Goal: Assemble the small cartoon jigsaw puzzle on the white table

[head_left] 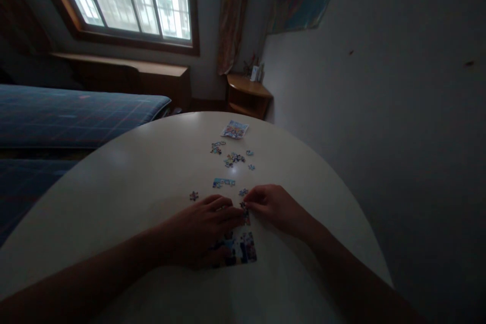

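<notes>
On the white round table, a partly joined jigsaw puzzle (243, 249) lies near me, its left side covered by my left hand (212, 228). That hand rests over the puzzle with its fingers stretched out toward the right edge. My right hand (270, 207) pinches a small puzzle piece (243, 205) between thumb and fingertips, at the top of the puzzle's right-hand column. Just above those fingertips sits a loose piece (243, 192). A short joined strip (224, 182) lies beyond both hands, and a single reddish piece (194, 195) is left of it.
Farther out on the table (159, 162) are a heap of loose pieces (234, 159), a smaller cluster (216, 148), and a printed picture sheet (235, 129). A checked mattress (76, 116) stands left, a corner shelf (248, 86) behind, and a wall (379, 126) right.
</notes>
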`<state>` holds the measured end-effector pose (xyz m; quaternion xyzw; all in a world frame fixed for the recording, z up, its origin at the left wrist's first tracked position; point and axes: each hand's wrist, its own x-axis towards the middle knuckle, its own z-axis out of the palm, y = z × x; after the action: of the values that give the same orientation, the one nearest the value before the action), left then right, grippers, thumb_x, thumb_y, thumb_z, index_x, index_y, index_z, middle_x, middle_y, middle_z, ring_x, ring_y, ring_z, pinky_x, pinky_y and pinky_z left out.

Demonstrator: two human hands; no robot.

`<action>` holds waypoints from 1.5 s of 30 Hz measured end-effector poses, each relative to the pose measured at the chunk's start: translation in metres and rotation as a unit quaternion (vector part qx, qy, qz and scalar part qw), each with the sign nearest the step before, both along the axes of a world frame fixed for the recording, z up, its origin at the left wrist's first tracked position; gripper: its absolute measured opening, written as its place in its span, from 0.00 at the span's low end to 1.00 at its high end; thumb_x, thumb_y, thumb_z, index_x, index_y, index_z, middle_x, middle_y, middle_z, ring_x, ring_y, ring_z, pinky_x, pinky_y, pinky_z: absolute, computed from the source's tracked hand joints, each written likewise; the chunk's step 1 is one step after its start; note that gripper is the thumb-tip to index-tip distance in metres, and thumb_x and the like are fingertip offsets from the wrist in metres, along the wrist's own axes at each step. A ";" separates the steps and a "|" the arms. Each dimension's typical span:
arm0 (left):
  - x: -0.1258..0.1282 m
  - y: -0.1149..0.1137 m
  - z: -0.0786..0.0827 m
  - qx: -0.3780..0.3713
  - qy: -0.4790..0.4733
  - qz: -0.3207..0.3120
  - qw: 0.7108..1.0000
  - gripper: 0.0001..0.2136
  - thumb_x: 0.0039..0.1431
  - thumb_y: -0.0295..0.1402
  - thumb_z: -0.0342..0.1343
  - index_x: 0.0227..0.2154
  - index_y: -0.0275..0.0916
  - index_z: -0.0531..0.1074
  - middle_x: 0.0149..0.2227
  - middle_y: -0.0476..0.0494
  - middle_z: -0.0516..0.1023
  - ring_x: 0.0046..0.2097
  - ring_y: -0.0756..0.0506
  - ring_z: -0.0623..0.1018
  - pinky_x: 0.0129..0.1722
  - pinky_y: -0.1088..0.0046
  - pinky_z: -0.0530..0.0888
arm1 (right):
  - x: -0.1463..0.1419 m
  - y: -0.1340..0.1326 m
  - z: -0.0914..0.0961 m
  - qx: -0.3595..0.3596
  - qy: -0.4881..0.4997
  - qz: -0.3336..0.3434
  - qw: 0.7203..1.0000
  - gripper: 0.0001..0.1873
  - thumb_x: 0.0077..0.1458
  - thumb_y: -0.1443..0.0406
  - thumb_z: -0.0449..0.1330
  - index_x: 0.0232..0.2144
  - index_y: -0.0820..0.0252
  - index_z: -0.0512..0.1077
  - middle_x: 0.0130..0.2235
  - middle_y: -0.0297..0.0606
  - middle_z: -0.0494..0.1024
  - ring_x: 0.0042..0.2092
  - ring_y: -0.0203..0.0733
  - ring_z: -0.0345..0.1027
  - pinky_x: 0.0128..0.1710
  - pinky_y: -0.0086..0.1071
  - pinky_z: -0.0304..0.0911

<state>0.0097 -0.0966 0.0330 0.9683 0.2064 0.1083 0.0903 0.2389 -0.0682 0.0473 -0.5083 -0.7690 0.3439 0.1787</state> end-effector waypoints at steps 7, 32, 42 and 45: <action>0.000 0.000 0.002 0.001 0.012 -0.001 1.000 0.27 0.62 0.40 0.53 0.62 0.38 0.59 0.60 0.40 0.68 0.59 0.36 0.66 0.61 0.57 0.61 | 0.002 0.004 -0.005 0.005 -0.008 0.040 0.999 0.09 0.57 0.71 0.57 0.35 0.60 0.78 0.36 0.38 0.82 0.36 0.38 0.74 0.38 0.30 0.64; -0.001 0.003 -0.005 -0.007 -0.016 0.004 1.000 0.24 0.64 0.41 0.52 0.61 0.39 0.60 0.58 0.39 0.68 0.58 0.37 0.66 0.59 0.57 0.63 | 0.008 0.016 -0.016 0.170 -0.065 0.035 0.983 0.10 0.56 0.68 0.61 0.41 0.58 0.77 0.42 0.41 0.74 0.38 0.38 0.69 0.41 0.33 0.64; -0.003 0.006 -0.001 -0.010 -0.026 0.005 1.000 0.20 0.66 0.37 0.50 0.59 0.39 0.61 0.57 0.39 0.69 0.57 0.38 0.67 0.58 0.58 0.65 | 0.006 0.016 -0.018 0.153 -0.045 0.014 0.987 0.05 0.55 0.65 0.63 0.35 0.58 0.76 0.38 0.38 0.73 0.37 0.38 0.66 0.40 0.33 0.62; -0.017 0.016 0.003 0.003 -0.037 0.057 0.998 0.12 0.68 0.34 0.47 0.50 0.41 0.68 0.51 0.41 0.72 0.52 0.41 0.70 0.54 0.60 0.68 | 0.005 0.015 -0.017 0.150 -0.041 0.015 0.988 0.05 0.56 0.65 0.62 0.36 0.58 0.76 0.38 0.38 0.73 0.39 0.39 0.66 0.42 0.33 0.62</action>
<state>-0.0069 -0.0810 0.0357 0.9505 0.2571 0.1499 0.0889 0.2443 -0.0528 0.0301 -0.4777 -0.8261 0.2066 0.2162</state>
